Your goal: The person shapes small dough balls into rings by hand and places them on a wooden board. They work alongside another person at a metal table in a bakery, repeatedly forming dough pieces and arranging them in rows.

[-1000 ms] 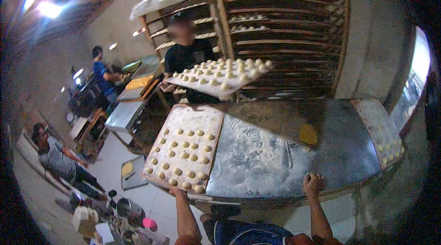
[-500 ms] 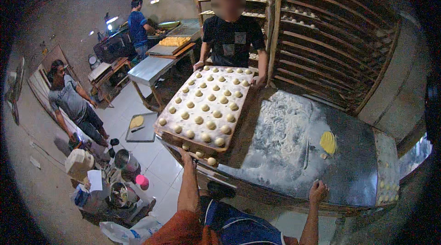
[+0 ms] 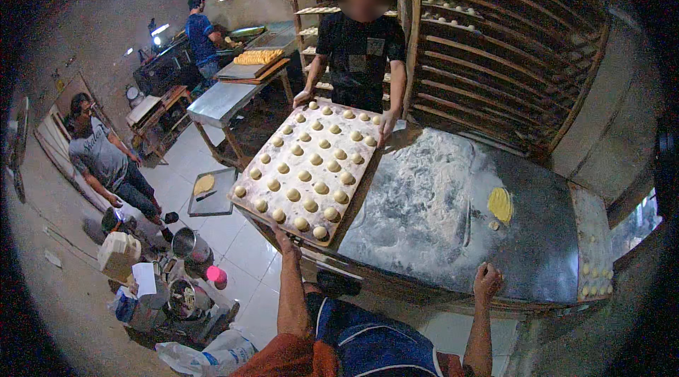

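A floured board point(image 3: 286, 154) carries rows of round dough balls point(image 3: 304, 175) at the centre. A co-worker in a black shirt holds its far end with both hands. My left hand point(image 3: 287, 241) is at the board's near edge, closed on it, its fingertips partly hidden. My right hand point(image 3: 488, 282) hangs over the near edge of the dark worktable point(image 3: 544, 250), its fingers curled in; whatever they may hold is hidden. Beyond that hand lie a flat yellow piece of dough point(image 3: 500, 205) and a small lump point(image 3: 494, 225). White flour point(image 3: 424, 193) covers much of the tabletop.
Wooden racks point(image 3: 488, 59) stand behind the table. Another board point(image 3: 593, 250) with dough balls lies at its right end. On the floor to the left are a metal tray point(image 3: 212, 196), a pot point(image 3: 191, 244) and a pink container point(image 3: 216, 276). Two other people stand farther off.
The board has shifted so its near edge covers the dough balls that showed below it. My left hand has met that edge. My right hand stays curled over the table edge.
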`<state>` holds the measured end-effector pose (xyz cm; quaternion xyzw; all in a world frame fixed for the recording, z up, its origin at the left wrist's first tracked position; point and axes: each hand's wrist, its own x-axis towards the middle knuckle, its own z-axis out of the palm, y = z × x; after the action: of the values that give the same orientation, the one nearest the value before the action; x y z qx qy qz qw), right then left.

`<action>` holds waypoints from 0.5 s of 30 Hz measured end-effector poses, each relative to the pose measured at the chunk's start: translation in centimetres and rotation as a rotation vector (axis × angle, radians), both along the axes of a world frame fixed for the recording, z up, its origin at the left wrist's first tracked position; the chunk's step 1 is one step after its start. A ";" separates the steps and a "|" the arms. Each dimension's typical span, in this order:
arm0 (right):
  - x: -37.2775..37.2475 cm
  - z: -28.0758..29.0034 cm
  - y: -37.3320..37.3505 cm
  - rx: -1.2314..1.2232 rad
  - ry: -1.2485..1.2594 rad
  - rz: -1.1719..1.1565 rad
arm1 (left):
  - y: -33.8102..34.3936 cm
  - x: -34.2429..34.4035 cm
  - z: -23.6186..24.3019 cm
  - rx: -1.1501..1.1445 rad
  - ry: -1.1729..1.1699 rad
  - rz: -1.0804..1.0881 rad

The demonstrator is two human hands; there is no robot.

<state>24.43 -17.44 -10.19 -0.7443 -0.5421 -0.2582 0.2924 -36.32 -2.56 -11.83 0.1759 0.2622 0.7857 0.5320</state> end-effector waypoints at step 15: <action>-1.9 3.2 -0.8 -0.096 0.164 -0.015 | -1.6 2.8 5.5 -0.390 1.226 0.901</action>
<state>22.52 -18.23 -6.97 -0.7800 -0.5226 -0.1725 0.2978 -33.57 -4.20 -6.29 0.3584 0.6884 0.6281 -0.0563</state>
